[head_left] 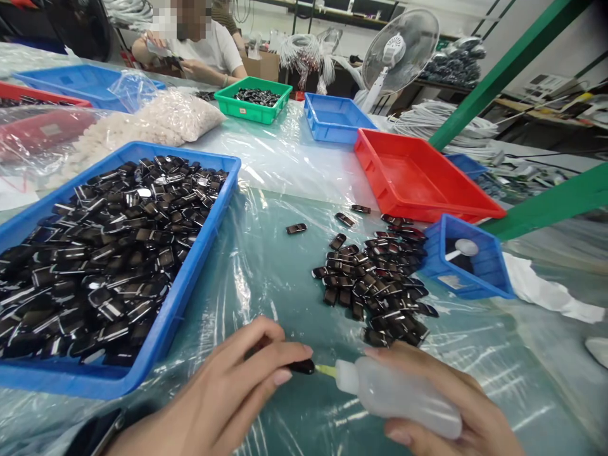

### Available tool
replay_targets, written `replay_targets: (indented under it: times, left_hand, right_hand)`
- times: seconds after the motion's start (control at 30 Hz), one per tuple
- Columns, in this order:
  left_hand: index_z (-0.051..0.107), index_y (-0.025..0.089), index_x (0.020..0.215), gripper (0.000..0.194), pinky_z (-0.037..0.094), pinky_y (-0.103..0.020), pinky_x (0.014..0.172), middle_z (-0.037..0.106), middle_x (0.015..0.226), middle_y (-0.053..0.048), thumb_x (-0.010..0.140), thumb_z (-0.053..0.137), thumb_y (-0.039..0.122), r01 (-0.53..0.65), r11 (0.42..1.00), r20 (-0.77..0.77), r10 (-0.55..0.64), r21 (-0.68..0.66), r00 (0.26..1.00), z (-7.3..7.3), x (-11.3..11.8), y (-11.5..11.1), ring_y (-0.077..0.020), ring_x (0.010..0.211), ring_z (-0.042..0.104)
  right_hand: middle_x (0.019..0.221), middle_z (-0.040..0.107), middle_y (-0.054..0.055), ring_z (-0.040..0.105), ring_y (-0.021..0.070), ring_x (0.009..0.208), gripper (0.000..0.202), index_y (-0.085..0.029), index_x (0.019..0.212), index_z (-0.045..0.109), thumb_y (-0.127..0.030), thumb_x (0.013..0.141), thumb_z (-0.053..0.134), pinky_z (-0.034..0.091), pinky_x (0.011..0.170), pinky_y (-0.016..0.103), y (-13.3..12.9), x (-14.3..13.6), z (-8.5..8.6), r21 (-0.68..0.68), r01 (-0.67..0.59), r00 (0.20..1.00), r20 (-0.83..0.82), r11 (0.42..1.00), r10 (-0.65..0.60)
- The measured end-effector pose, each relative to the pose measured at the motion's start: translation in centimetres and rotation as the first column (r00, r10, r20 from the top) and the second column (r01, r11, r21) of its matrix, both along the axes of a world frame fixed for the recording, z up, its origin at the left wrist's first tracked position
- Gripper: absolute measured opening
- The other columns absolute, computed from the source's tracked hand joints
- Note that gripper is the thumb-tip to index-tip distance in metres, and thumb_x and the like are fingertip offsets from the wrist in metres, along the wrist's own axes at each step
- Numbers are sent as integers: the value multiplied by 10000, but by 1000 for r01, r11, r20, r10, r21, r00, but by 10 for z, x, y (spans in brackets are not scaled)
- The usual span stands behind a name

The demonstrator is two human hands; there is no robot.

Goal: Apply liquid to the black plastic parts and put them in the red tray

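Observation:
My left hand (251, 373) is closed on a small black plastic piece (303, 367), mostly hidden by the fingers. In my right hand (446, 386) lies a translucent squeeze bottle (403, 394) on its side, its thin yellowish tip pointing left at the end of that piece. Tip and piece look to meet, though contact is hard to make out. Beyond the bottle, a loose pile of similar glossy black pieces (370, 272) covers the plastic sheet. To the left, a large blue tray (190, 272) is heaped with many more.
A red tray (403, 171) and a small blue bin (470, 278) with a white spoon (463, 248) stand at right. Farther back are a green tray (251, 111), a blue tray (332, 120), a bag of pale pieces (166, 117) and a fan (394, 50). A person sits across the table.

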State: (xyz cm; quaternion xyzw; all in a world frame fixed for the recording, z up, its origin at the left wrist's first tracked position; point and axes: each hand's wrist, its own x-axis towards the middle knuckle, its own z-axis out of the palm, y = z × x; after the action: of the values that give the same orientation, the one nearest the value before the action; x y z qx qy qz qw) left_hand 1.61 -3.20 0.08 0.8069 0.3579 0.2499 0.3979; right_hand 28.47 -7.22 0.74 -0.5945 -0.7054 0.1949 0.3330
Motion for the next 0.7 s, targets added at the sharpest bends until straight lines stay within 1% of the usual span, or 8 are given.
replay_targets:
  times: [0.07,0.13,0.2,0.27,0.37,0.5,0.6,0.7]
  left_hand:
    - [506,297,1295,367,511,-217,759,529,1110,-50,1007,325,161,11,1000,24,-11,12,1000,-2,-1,1,-155,947,603]
    - [483,309,1325,367,498,-209,800,524,1159,-48,1008,365,166,3,1000,41,-4,26,999,-5,-1,2,-157,1020,583]
    - [478,314,1322,351,479,-195,849,534,1181,-35,1006,412,175,-16,1000,46,15,27,999,-7,-1,2,-152,1065,569]
    - [482,312,1311,332,465,-176,877,543,1183,-25,1005,435,192,-35,999,47,34,25,998,-9,0,2,-143,1082,565]
    - [497,315,1295,305,470,-161,851,557,1168,-17,1013,426,224,-48,998,40,46,48,998,-9,0,1,-140,1078,573]
    - [515,303,1254,271,484,-172,812,565,1146,-24,1010,432,220,-46,997,26,45,66,999,-7,0,0,-143,1029,597]
    - [518,300,1232,248,497,-186,802,567,1135,-33,1011,429,231,-41,998,36,39,55,999,-6,1,0,-153,1016,600]
    - [517,291,1240,255,501,-202,812,572,1126,-40,1007,440,223,-43,996,51,40,80,998,-7,1,-1,-161,1008,593]
  right_hand:
    - [881,768,-38,748,174,734,288,-479,1013,723,-598,755,674,608,616,199,1,-4,2,-3,35,997,-62,999,-35]
    - [859,765,-39,737,176,701,289,-483,1015,721,-611,765,657,599,564,201,3,-7,3,-2,19,994,-107,1000,-19]
    - [866,765,-43,732,184,700,303,-493,1044,709,-596,761,672,595,556,213,4,-6,4,4,-20,991,-134,1000,20]
    - [870,764,-54,732,185,713,339,-514,1084,685,-554,749,712,595,579,217,6,-4,6,-17,-73,990,-122,997,70]
    - [821,758,-75,725,174,700,390,-547,1125,646,-523,745,734,588,591,208,8,-1,6,-38,-130,986,-107,991,125]
    - [839,767,-75,729,180,731,350,-532,1094,667,-581,748,698,598,630,226,7,2,4,2,-87,993,-77,996,87]
    - [899,777,-74,745,190,769,402,-517,1105,671,-518,713,762,609,636,222,7,4,4,-17,-98,995,-12,995,98]
    - [877,774,-80,747,177,734,441,-521,1123,660,-459,706,790,605,595,198,8,5,5,-34,-123,992,-29,992,122]
